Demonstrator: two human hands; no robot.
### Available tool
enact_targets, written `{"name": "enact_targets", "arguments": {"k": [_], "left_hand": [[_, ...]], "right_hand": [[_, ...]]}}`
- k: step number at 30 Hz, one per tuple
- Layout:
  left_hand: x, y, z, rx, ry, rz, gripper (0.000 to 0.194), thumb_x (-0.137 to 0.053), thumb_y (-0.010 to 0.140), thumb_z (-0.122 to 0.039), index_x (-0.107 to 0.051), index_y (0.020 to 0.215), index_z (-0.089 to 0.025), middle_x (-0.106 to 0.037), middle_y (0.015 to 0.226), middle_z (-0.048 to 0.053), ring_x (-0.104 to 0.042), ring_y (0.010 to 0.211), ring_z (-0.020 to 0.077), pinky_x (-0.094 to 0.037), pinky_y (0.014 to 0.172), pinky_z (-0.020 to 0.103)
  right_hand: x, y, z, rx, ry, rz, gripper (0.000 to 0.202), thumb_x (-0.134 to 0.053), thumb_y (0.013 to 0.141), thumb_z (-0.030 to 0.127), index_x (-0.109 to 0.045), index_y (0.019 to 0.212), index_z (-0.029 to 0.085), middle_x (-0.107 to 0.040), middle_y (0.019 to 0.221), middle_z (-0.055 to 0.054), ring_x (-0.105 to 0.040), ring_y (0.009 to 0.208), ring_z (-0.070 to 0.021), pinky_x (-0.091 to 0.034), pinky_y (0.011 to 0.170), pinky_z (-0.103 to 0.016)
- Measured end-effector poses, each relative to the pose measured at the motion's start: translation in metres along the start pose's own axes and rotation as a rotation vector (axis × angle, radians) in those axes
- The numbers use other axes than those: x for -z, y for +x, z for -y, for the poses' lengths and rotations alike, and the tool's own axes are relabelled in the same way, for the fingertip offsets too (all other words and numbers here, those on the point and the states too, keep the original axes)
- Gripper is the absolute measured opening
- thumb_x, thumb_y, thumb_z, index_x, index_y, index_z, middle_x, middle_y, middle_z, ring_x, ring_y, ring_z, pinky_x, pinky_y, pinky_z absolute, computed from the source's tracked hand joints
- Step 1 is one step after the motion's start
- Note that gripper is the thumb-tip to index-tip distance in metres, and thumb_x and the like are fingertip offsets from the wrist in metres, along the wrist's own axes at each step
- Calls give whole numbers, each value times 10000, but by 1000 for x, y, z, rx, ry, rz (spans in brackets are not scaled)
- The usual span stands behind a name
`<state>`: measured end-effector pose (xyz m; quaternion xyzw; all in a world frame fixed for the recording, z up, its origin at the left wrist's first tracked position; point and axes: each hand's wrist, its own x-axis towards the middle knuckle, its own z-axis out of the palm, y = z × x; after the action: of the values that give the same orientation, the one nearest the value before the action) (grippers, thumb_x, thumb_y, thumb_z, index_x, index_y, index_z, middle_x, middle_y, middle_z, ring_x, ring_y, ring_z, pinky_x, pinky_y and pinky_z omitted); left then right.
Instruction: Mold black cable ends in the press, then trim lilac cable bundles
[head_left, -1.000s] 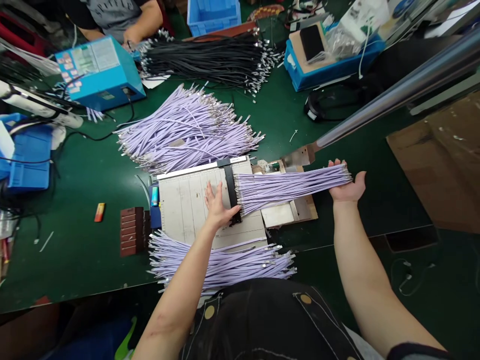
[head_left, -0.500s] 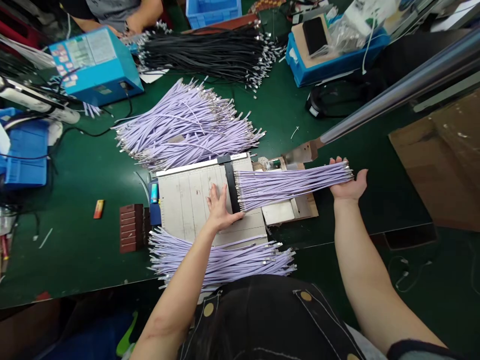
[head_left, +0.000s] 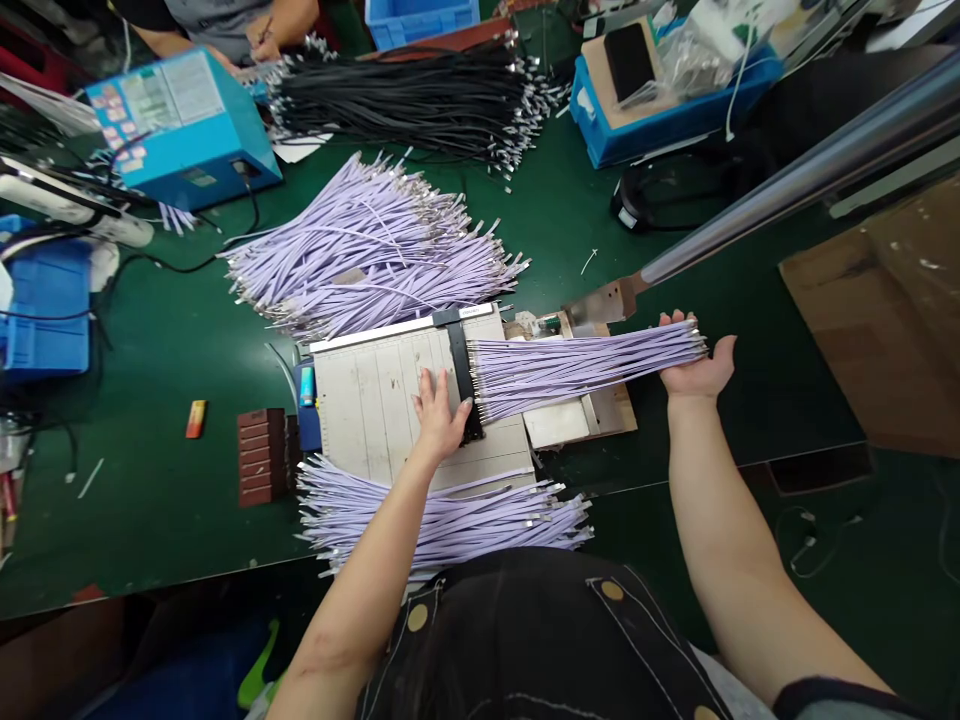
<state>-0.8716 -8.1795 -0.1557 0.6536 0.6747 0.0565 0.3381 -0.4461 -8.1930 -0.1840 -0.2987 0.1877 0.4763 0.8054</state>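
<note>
My left hand (head_left: 439, 418) lies spread on the pale ruled board (head_left: 360, 400), its thumb beside a black bar (head_left: 463, 370). To the right of that bar, a flat bundle of lilac cables (head_left: 577, 368) stretches across a small wood and metal fixture (head_left: 555, 425). The bundle's right ends rest in my right hand (head_left: 697, 370), palm up, with the thumb held away from the cables. A large lilac cable pile (head_left: 375, 250) lies behind the board, and another lilac pile (head_left: 442, 525) lies at its front edge.
A metal pole (head_left: 765, 185) slants in from the upper right. Behind are black cables (head_left: 405, 100), a blue box (head_left: 180, 125) and a blue bin (head_left: 607, 150). At the left lie a brown slotted block (head_left: 261, 457) and a lighter (head_left: 196, 419). Another person's hand (head_left: 262, 38) shows at the top.
My left thumb has drawn in toward the fingers and shifted slightly up and left. My right hand and the cable bundle have stayed nearly in place. The view has shifted slightly.
</note>
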Motion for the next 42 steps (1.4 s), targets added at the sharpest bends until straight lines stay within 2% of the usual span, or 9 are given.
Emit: {"name": "enact_targets", "arguments": {"k": [4, 12, 21, 24, 28, 30, 34, 38, 42], "left_hand": [[-8, 0, -7, 13, 57, -17, 704, -539, 888, -330, -283, 1519, -155, -21, 1632, 195, 36, 1508, 302, -12, 1185, 559], [-8, -3, -12, 23, 98, -22, 700, -538, 889, -309, -291, 1520, -134, -23, 1629, 203, 20, 1505, 329, -23, 1185, 574], [-12, -2, -9, 23, 67, -67, 623, -463, 915, -273, -313, 1512, -176, -51, 1636, 166, -10, 1511, 296, -54, 1177, 594], [-13, 0, -20, -12, 76, -112, 577, -367, 959, -288, -293, 1521, -178, -63, 1637, 149, -47, 1512, 289, -48, 1164, 626], [-8, 15, -46, -163, 154, -78, 598, -380, 961, -326, -271, 1534, -195, -95, 1638, 109, -44, 1510, 305, 16, 1156, 645], [-2, 26, -53, -150, 154, -99, 600, -366, 955, -280, -258, 1538, -186, -98, 1638, 101, -40, 1511, 300, 13, 1164, 633], [6, 39, -46, 7, 130, -176, 650, -375, 912, -188, -225, 1541, -126, -83, 1634, 150, -32, 1509, 309, -39, 1174, 619], [-1, 37, -33, 17, 136, -123, 633, -368, 925, -222, -236, 1537, -125, -97, 1630, 164, -38, 1507, 318, -63, 1169, 625], [-8, 33, -33, 12, 186, -106, 618, -348, 944, -264, -247, 1535, -113, -89, 1630, 166, -54, 1503, 344, -49, 1159, 646]], "right_hand": [[1, 0, 0, 15, -4, 4, 622, -348, 948, 633, -579, 1216, 122, -611, 1255, -157, -540, 1247, -338, -592, 840, -526], [1, -1, -1, 10, 43, 17, 598, -396, 951, 604, -553, 1262, 118, -611, 1258, -162, -552, 1236, -325, -585, 857, -520], [1, 0, 1, -7, 53, 18, 587, -383, 951, 606, -573, 1238, 130, -604, 1272, -157, -538, 1252, -327, -575, 869, -527], [2, 1, 1, -9, 58, 10, 583, -385, 951, 606, -572, 1238, 134, -598, 1282, -155, -530, 1259, -332, -577, 858, -538], [1, 0, 1, -9, 55, 3, 570, -387, 949, 607, -582, 1226, 149, -606, 1270, -142, -538, 1253, -325, -582, 859, -530], [0, -1, 1, 3, 30, -3, 583, -375, 950, 611, -590, 1207, 134, -622, 1238, -146, -548, 1243, -322, -586, 861, -519], [-1, -1, -1, 29, -28, -6, 604, -359, 942, 632, -611, 1149, 123, -643, 1187, -149, -566, 1220, -322, -596, 850, -511], [1, 1, -1, 19, -17, 6, 567, -358, 940, 636, -621, 1089, 156, -631, 1216, -128, -569, 1219, -303, -602, 843, -499], [2, 2, 0, 13, -1, 4, 552, -384, 933, 634, -624, 1074, 157, -605, 1263, -127, -563, 1226, -302, -595, 868, -493]]}}
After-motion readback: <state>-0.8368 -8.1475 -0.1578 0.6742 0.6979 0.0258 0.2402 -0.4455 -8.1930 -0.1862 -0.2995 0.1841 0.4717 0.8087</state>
